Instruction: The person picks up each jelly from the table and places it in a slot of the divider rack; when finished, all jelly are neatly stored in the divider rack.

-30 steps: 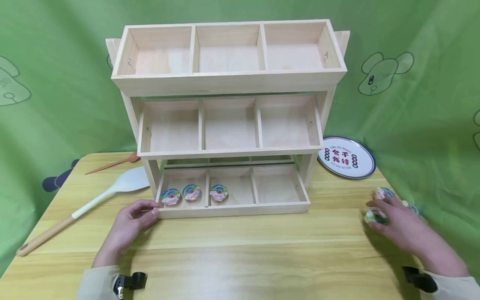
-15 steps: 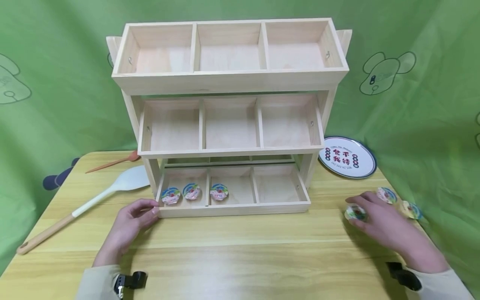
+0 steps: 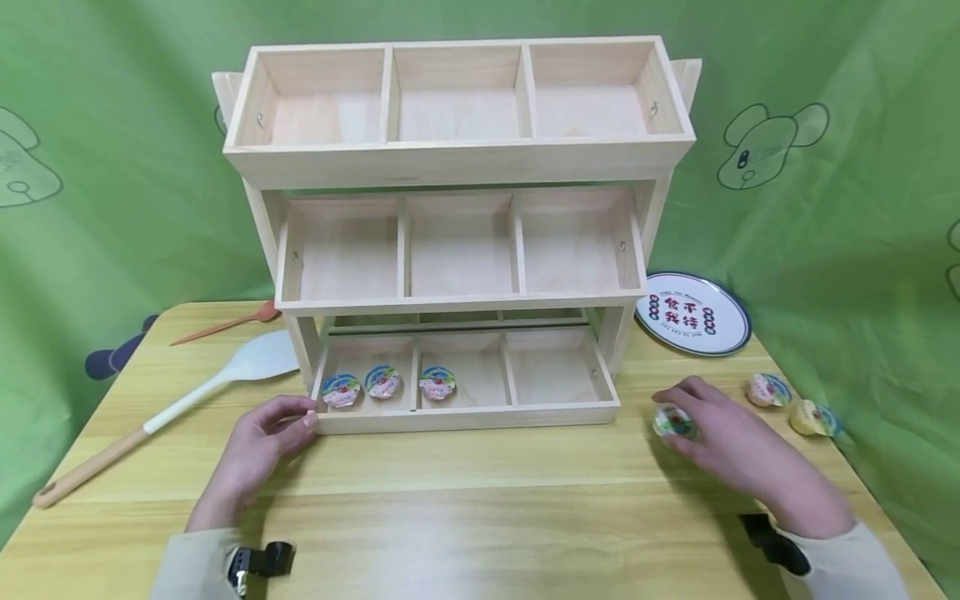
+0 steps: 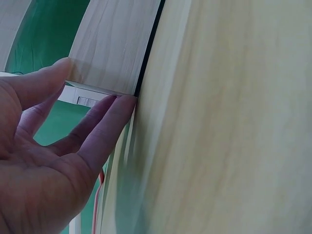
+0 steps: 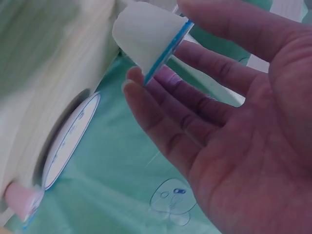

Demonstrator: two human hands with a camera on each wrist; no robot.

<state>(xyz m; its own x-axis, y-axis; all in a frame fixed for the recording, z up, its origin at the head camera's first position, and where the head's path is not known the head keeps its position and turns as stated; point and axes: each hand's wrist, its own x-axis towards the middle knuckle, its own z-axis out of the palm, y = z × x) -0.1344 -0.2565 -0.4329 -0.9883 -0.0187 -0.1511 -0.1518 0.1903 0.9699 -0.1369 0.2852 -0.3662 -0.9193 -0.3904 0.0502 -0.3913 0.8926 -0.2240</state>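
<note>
A pale jelly cup (image 3: 672, 422) with a blue-rimmed lid is pinched at its rim between the thumb and fingertips of my right hand (image 3: 723, 442), just right of the wooden rack. In the right wrist view the whitish jelly cup (image 5: 148, 36) is seen from its side. My left hand (image 3: 262, 446) holds the front left corner of the rack's bottom tray (image 3: 465, 421), thumb and fingers on the board's end (image 4: 109, 53) in the left wrist view. Two pink jelly cups (image 3: 341, 391) lie in that tray's left compartment; one pink jelly cup (image 3: 437, 383) lies in its middle compartment.
A pink jelly cup (image 3: 768, 390) and a yellowish one (image 3: 813, 418) lie near the table's right edge. Behind them is a round plate (image 3: 693, 314). A white spatula (image 3: 258, 358) and a small orange-brown spoon (image 3: 225, 328) lie at left. Green cloth hangs behind.
My right hand has moved left from the group of cups at the right edge, carrying the pale jelly cup toward the rack. My left hand has stayed at the tray corner.
</note>
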